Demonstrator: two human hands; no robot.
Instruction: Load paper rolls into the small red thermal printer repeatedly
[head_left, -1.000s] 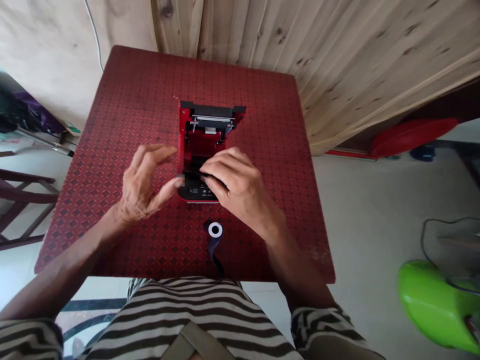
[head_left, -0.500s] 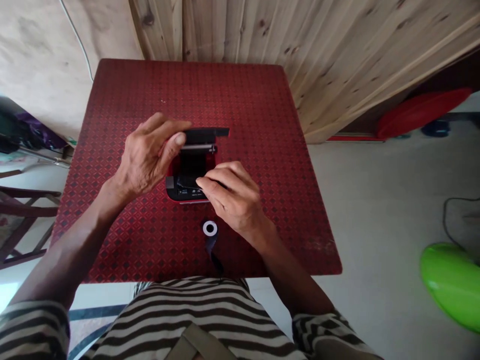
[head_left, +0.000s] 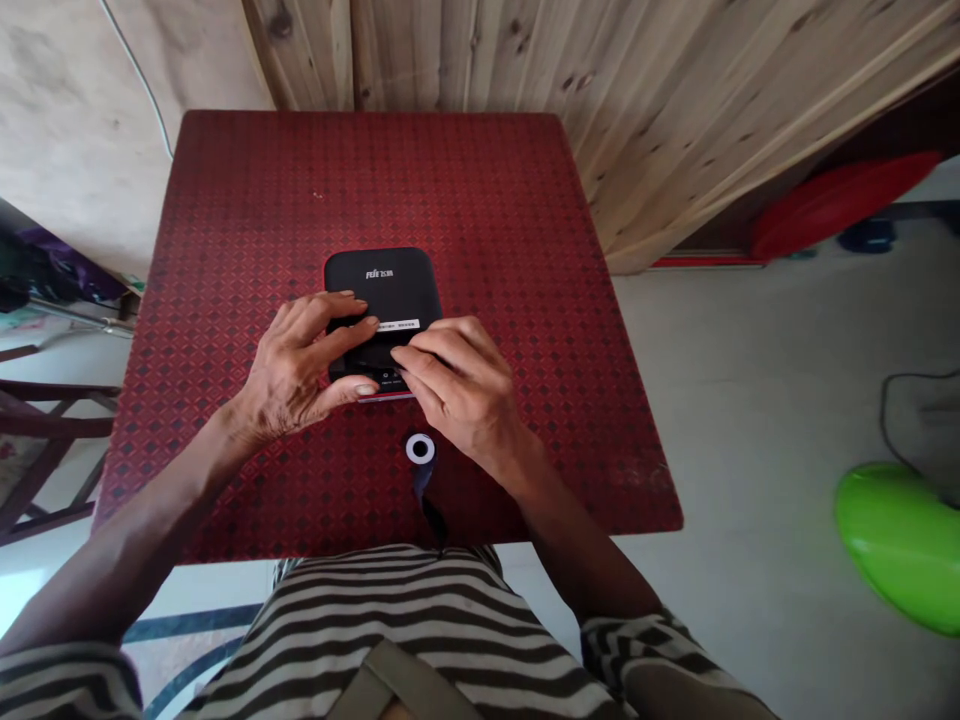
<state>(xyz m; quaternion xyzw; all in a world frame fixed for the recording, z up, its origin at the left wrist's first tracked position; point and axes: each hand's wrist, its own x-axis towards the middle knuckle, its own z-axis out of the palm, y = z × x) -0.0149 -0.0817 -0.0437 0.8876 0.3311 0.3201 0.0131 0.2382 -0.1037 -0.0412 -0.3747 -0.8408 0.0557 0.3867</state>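
A small portable printer [head_left: 386,290] with a black lid, a red body and a white sticker lies on the table, its lid down. My left hand [head_left: 300,365] rests over the printer's left side, fingers spread on the lid and thumb by the front edge. Over the front part of the printer, my right hand [head_left: 465,385] is closed in a pinch on a dark strip [head_left: 375,355] at the lid's front edge. Just in front of the printer lies a roll with a white ring-shaped end [head_left: 420,449], its dark ribbon [head_left: 426,495] trailing toward me.
The table [head_left: 247,210] has a red patterned cover. Beyond it stands a wooden plank wall [head_left: 450,60]. To the left is a wooden chair [head_left: 52,425]; on the floor at right sits a bright green object [head_left: 892,545], with a red one [head_left: 840,205] farther back.
The printer's lid was raised and now lies down. My left hand has moved from the raised lid down and nearer to me. My right hand keeps its pinch on the strip.
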